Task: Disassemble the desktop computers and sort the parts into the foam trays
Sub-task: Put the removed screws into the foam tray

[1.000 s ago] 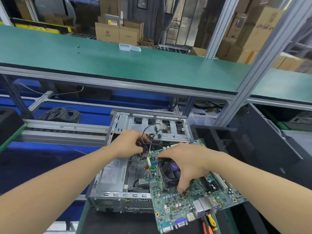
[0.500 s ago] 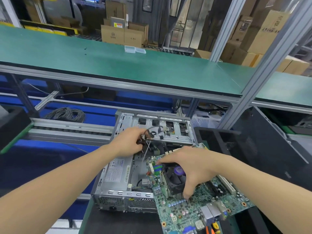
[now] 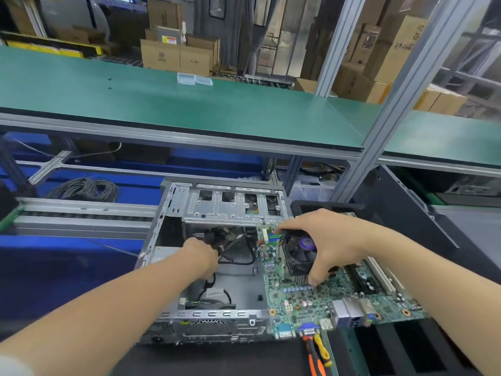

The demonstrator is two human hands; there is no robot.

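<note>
Motherboard [image 3: 325, 297], its fan [image 3: 296, 252] half under right hand [image 3: 330, 237]; left hand [image 3: 199, 253] blurred

The case [image 3: 214, 315] stands open at the top; entry from above is free. Its floor shows bare at the near right. Black cables [image 3: 235, 257], gripped by the left hand [image 3: 200, 253], cross the middle and near left. The drive cage [image 3: 233, 204] closes the far end. The board [image 3: 352, 297], held by the right hand [image 3: 328, 240] at the fan [image 3: 298, 256], covers the case's right edge and part of the tray [image 3: 385, 346] beside it. A slanted post [image 3: 390, 126] stands rear right. Tool handles [image 3: 315, 356] lie just before the board's ports.
</note>
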